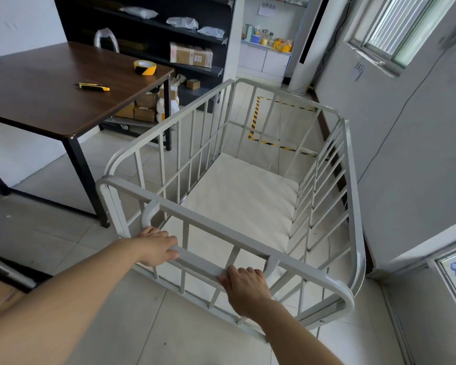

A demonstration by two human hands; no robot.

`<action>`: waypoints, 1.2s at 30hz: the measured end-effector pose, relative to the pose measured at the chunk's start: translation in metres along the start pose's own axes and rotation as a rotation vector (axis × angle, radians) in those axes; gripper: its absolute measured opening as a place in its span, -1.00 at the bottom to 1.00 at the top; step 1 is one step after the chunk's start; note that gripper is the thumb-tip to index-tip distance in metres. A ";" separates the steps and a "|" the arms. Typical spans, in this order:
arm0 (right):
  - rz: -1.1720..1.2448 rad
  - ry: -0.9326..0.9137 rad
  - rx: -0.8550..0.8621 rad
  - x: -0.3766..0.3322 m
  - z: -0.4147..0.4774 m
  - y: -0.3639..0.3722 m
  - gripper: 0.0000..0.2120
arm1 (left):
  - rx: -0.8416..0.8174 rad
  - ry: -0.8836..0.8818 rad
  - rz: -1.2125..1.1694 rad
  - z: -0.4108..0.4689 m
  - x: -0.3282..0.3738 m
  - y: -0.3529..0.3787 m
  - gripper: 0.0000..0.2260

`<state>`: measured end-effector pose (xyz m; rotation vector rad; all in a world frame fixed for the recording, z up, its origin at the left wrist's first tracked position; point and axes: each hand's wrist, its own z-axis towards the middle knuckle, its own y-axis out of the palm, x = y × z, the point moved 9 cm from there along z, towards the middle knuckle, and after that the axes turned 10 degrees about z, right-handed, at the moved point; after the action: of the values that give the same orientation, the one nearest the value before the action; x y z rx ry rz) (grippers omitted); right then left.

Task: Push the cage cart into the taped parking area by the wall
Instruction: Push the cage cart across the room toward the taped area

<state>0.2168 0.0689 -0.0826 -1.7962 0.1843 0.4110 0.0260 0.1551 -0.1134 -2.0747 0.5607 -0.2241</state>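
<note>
A grey metal cage cart (350,180) with barred sides and an empty white floor fills the middle of the view. Both of my hands grip the handle bar (198,262) on its near end: my left hand (156,248) at the bar's left end, my right hand (244,287) near its right end. Beyond the cart's far end, a rectangle of yellow-and-black tape (254,117) marks the parking area on the tiled floor beside the right wall (395,133). The cart's bars partly hide the tape.
A dark wooden table (45,96) stands to the left with a tape roll (144,67) and a utility knife (92,86) on it. Cardboard boxes (144,109) sit under it. Black shelves (153,30) stand behind. A white column-shaped unit (304,61) rises past the taped area.
</note>
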 end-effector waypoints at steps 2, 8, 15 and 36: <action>-0.008 0.011 -0.003 0.010 0.008 -0.005 -0.10 | 0.004 0.004 -0.004 0.011 0.002 -0.006 -0.65; -0.075 0.003 0.041 0.039 0.036 -0.022 -0.30 | -0.003 0.035 -0.022 0.047 0.011 -0.034 -0.65; -0.066 0.026 0.091 0.082 0.077 -0.052 -0.13 | 0.003 0.048 -0.043 0.097 0.024 -0.069 -0.67; -0.087 0.021 0.117 0.164 0.191 -0.116 -0.10 | 0.066 0.079 -0.110 0.225 0.030 -0.150 -0.68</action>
<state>0.3734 0.2981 -0.0792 -1.6874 0.1410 0.3133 0.1813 0.3789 -0.1108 -2.0412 0.4808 -0.3853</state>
